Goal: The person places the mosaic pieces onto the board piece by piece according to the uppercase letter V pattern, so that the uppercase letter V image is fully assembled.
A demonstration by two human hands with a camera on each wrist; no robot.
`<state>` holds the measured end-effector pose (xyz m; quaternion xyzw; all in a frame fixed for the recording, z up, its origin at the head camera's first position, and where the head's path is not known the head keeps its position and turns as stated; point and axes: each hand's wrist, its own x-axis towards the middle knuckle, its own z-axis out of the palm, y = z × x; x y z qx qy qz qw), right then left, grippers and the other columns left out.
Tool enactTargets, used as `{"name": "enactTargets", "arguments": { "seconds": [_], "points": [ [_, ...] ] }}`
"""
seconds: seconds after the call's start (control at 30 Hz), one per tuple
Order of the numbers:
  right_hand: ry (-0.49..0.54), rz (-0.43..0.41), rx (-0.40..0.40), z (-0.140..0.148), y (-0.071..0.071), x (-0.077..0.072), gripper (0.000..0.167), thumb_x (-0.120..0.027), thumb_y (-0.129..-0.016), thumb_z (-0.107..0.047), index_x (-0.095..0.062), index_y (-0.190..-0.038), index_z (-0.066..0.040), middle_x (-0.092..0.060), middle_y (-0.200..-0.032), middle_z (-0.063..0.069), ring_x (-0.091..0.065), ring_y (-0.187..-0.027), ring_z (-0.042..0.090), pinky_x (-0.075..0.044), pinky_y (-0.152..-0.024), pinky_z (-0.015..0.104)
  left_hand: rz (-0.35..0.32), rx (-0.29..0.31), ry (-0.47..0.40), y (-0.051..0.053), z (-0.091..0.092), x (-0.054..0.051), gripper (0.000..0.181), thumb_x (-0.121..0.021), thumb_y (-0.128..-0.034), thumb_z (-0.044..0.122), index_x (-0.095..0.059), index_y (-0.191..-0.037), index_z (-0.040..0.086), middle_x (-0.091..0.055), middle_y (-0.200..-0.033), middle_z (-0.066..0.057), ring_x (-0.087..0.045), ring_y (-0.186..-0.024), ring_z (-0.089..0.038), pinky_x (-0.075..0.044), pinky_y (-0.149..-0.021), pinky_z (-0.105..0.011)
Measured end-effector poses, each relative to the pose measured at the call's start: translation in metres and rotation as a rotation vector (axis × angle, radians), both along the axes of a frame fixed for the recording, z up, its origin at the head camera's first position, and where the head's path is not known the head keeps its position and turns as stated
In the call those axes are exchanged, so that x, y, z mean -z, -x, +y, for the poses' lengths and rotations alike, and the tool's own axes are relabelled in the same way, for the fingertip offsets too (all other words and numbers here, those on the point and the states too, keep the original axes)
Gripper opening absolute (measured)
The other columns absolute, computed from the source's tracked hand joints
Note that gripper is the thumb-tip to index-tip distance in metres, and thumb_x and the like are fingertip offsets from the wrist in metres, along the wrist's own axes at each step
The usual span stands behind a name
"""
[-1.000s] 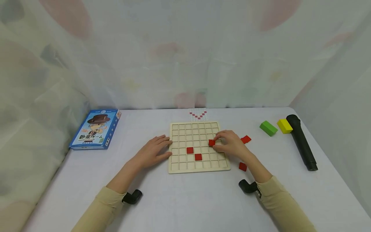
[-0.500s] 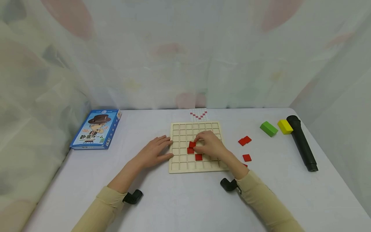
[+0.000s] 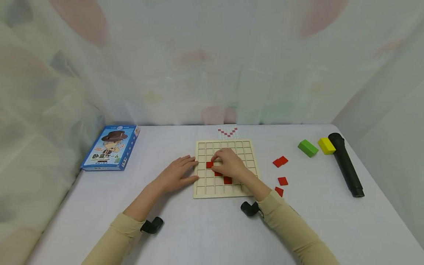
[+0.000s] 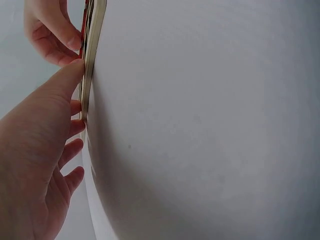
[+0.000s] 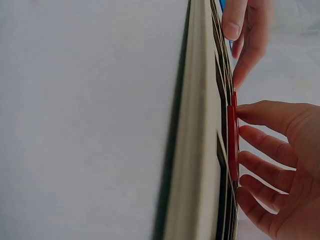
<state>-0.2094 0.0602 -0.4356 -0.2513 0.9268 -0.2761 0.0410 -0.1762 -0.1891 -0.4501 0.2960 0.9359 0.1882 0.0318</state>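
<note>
1. The grid board (image 3: 202,190) lies at the middle of the table (image 3: 198,235).
2. On the board, 3 tiles (image 3: 228,180) run diagonally from left rear to front.
3. The left hand (image 3: 177,173) touches the board's left edge; the right hand (image 3: 230,163) is over the board, at the leftmost tile (image 3: 209,165).
4. A card (image 3: 228,131) lies behind the board.
5. Right of the board are 4 loose tiles (image 3: 283,181): 2 touching behind, 2 in front.
6. Farther right lie 2 blocks (image 3: 308,148), then a rod (image 3: 346,165).
7. A box (image 3: 109,149) lies far left.
</note>
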Motion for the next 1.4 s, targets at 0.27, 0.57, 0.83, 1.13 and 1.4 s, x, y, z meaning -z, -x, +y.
{"name": "enactTargets", "arguments": {
  "seconds": [0.27, 0.57, 0.83, 1.13, 1.4],
  "points": [
    [0.024, -0.015, -0.044, 0.005, -0.004, -0.003, 0.026, -0.074, -0.088, -0.023, -0.072, -0.110, -0.011, -0.063, -0.121, 0.006, -0.049, -0.121, 0.028, -0.040, -0.106, 0.040, 0.011, 0.000, 0.002, 0.000, 0.000, 0.000, 0.059, -0.061, -0.0944, 0.046, -0.052, -0.140, 0.010, -0.043, -0.149, -0.012, -0.032, -0.141, -0.033, -0.024, -0.116, -0.050],
    [0.158, -0.040, 0.020, 0.058, -0.017, -0.010, 0.028, -0.068, -0.091, -0.016, -0.069, -0.116, -0.005, -0.058, -0.130, 0.012, -0.044, -0.128, 0.033, -0.036, -0.108, 0.050, -0.002, -0.012, 0.008, -0.003, 0.001, 0.002, 0.060, -0.061, -0.0943, 0.047, -0.052, -0.141, 0.010, -0.043, -0.149, -0.011, -0.033, -0.141, -0.033, -0.025, -0.116, -0.048],
    [0.061, 0.013, 0.143, 0.149, -0.018, -0.010, 0.025, -0.061, -0.088, -0.002, -0.070, -0.111, 0.001, -0.057, -0.129, 0.024, -0.043, -0.124, 0.045, -0.035, -0.105, 0.059, 0.015, -0.011, 0.006, -0.003, 0.002, 0.000, 0.060, -0.061, -0.0944, 0.046, -0.052, -0.141, 0.009, -0.043, -0.149, -0.012, -0.033, -0.140, -0.033, -0.025, -0.116, -0.048],
    [-0.079, -0.025, 0.216, 0.204, -0.022, -0.012, 0.037, -0.056, -0.083, 0.004, -0.066, -0.118, 0.001, -0.049, -0.132, 0.031, -0.034, -0.125, 0.051, -0.033, -0.102, 0.068, 0.019, -0.008, 0.004, -0.002, 0.001, 0.000, 0.060, -0.062, -0.0940, 0.045, -0.052, -0.140, 0.008, -0.043, -0.149, -0.013, -0.033, -0.140, -0.034, -0.024, -0.116, -0.049],
    [-0.064, 0.006, 0.213, 0.203, -0.015, -0.005, 0.021, -0.070, -0.086, -0.008, -0.070, -0.106, -0.002, -0.052, -0.131, 0.029, -0.035, -0.126, 0.048, -0.036, -0.103, 0.064, 0.011, -0.014, 0.001, -0.003, 0.002, -0.001, 0.060, -0.062, -0.0940, 0.046, -0.052, -0.141, 0.009, -0.043, -0.149, -0.012, -0.032, -0.141, -0.033, -0.023, -0.117, -0.048]
  ]
}}
